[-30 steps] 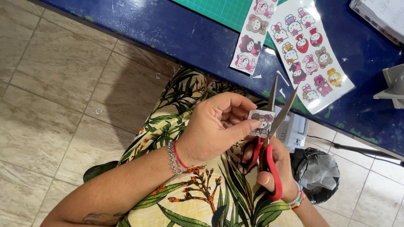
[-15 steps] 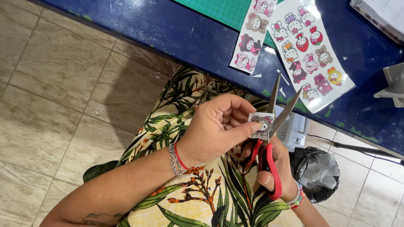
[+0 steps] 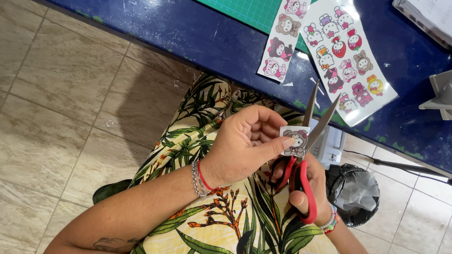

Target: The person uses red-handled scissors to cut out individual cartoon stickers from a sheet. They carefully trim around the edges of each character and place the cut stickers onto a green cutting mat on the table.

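My left hand (image 3: 245, 143) pinches a small sticker cut-out (image 3: 294, 141) of a cartoon figure between thumb and fingers, over my lap. Just right of it, my right hand (image 3: 309, 189) grips red-handled scissors (image 3: 303, 166), their blades apart and pointing up toward the table edge, with the cut-out's right edge against them. On the blue table (image 3: 199, 34) above lie a narrow sticker strip (image 3: 285, 35) and a wider sticker sheet (image 3: 347, 56) with several cartoon figures.
A green cutting mat (image 3: 241, 6) lies on the table at the top. A white stand (image 3: 451, 93) and a stack of papers (image 3: 439, 19) sit at right. A bin with a black bag (image 3: 355, 191) stands on the tiled floor beside my leg.
The scissor blades have opened slightly wider and the cut-out has turned a little in my left fingers. Both hands stay in the same place over my lap.
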